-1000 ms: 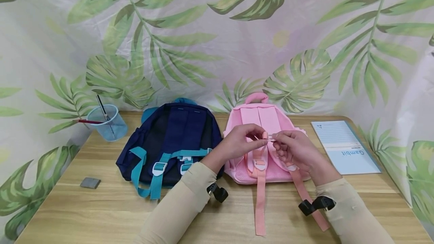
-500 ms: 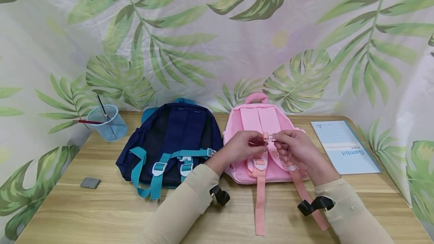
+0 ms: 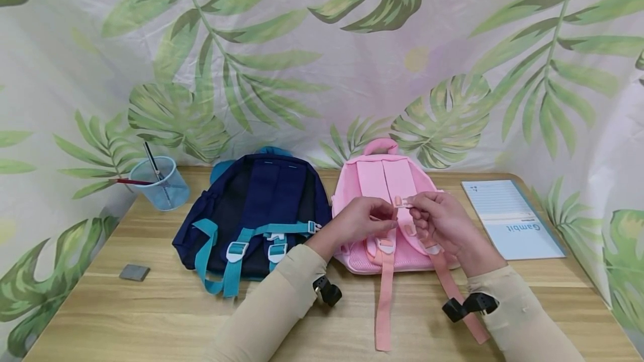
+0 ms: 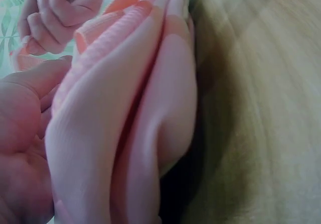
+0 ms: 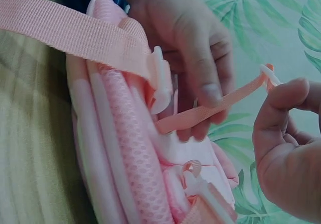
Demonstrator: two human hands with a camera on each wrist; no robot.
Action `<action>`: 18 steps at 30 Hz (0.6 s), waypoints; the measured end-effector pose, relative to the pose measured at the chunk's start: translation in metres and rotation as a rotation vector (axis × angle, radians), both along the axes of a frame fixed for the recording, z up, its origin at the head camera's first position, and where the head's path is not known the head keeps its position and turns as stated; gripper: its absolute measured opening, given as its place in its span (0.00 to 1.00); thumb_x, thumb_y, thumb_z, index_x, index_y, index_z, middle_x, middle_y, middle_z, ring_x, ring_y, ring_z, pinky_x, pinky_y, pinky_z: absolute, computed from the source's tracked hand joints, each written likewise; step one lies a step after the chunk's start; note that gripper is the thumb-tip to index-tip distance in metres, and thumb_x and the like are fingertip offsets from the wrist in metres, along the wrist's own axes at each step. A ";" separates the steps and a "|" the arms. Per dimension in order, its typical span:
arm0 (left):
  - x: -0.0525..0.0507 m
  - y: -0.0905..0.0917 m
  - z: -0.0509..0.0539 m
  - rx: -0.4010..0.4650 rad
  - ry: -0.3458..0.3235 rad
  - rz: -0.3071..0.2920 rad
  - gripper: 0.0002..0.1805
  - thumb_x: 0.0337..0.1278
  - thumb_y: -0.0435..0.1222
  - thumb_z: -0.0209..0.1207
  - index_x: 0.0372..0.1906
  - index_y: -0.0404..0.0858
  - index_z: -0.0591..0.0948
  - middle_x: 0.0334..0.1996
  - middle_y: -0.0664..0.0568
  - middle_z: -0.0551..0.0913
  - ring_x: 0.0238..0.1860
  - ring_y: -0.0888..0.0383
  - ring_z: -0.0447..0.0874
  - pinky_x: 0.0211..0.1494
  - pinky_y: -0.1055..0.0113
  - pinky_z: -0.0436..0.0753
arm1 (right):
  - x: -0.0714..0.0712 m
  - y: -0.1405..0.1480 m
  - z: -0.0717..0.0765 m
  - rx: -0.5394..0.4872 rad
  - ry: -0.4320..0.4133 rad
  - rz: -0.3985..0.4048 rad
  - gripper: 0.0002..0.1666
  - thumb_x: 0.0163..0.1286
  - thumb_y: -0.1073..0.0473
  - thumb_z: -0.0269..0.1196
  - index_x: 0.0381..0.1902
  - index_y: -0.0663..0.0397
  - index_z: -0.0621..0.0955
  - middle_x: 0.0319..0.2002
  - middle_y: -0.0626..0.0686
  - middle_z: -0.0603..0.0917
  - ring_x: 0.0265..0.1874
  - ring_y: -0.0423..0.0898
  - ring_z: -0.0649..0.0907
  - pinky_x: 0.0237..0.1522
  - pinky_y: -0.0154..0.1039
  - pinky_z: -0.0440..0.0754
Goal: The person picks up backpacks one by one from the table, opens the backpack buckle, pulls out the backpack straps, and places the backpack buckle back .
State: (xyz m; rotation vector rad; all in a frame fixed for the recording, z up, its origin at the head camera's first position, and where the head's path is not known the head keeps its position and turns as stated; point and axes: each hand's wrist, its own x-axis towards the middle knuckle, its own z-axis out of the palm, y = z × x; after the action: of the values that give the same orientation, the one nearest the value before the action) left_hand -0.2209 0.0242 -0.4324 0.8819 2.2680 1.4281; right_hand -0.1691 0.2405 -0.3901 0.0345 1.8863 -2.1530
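A pink backpack (image 3: 369, 177) lies on the table with its shoulder straps facing up. My right hand (image 3: 440, 225) pinches a small white buckle (image 3: 401, 202) at the end of a thin peach strap (image 5: 220, 106), above the bag. Lower down, the thumb and fingers of my left hand (image 3: 363, 218) pinch that same strap, as the right wrist view shows. A white strap adjuster (image 3: 385, 245) sits below my left hand. In the left wrist view the pink bag's side (image 4: 100, 118) covers part of the left fingers.
A navy backpack (image 3: 274, 194) with teal straps lies to the left. Beyond it stands a blue mesh pen cup (image 3: 173, 189). A grey eraser-like block (image 3: 134, 272) lies at front left, a notepad (image 3: 510, 217) at right. Peach webbing (image 3: 384, 306) hangs toward the front.
My left hand has moved slightly down, away from the buckle. My right hand still pinches the buckle, which has shifted slightly right, with more space between it and my left fingertips.
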 end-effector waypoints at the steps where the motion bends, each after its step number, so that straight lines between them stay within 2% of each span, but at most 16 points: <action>1: 0.000 0.000 -0.001 -0.006 0.003 0.001 0.12 0.69 0.35 0.71 0.52 0.35 0.89 0.48 0.45 0.92 0.45 0.64 0.87 0.52 0.74 0.84 | 0.000 0.000 0.001 0.000 0.008 -0.006 0.21 0.85 0.63 0.53 0.30 0.48 0.85 0.22 0.43 0.77 0.19 0.37 0.72 0.22 0.29 0.72; 7: 0.001 0.002 -0.004 -0.032 0.010 0.021 0.11 0.70 0.35 0.71 0.52 0.36 0.89 0.46 0.48 0.92 0.43 0.65 0.86 0.52 0.74 0.84 | 0.001 0.003 0.004 -0.022 0.038 -0.034 0.23 0.86 0.64 0.51 0.30 0.48 0.85 0.22 0.43 0.77 0.20 0.36 0.72 0.23 0.27 0.71; 13: 0.001 0.000 -0.003 -0.042 0.017 0.024 0.10 0.70 0.37 0.71 0.51 0.38 0.89 0.46 0.50 0.92 0.44 0.66 0.85 0.52 0.73 0.84 | 0.001 0.005 0.003 -0.077 0.041 -0.015 0.22 0.87 0.63 0.51 0.32 0.49 0.87 0.23 0.44 0.78 0.20 0.36 0.72 0.23 0.27 0.72; 18: 0.002 -0.002 0.008 0.042 0.047 0.036 0.18 0.72 0.40 0.70 0.58 0.36 0.86 0.51 0.47 0.91 0.52 0.59 0.89 0.62 0.67 0.85 | 0.002 0.006 0.002 -0.096 0.043 0.006 0.22 0.88 0.61 0.52 0.34 0.49 0.87 0.22 0.44 0.79 0.20 0.35 0.74 0.22 0.27 0.74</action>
State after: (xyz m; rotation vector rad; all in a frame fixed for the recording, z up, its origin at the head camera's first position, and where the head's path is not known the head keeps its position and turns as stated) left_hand -0.2191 0.0225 -0.4248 0.9010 2.3069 1.4909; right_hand -0.1671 0.2467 -0.3884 -0.0367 1.8007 -2.2540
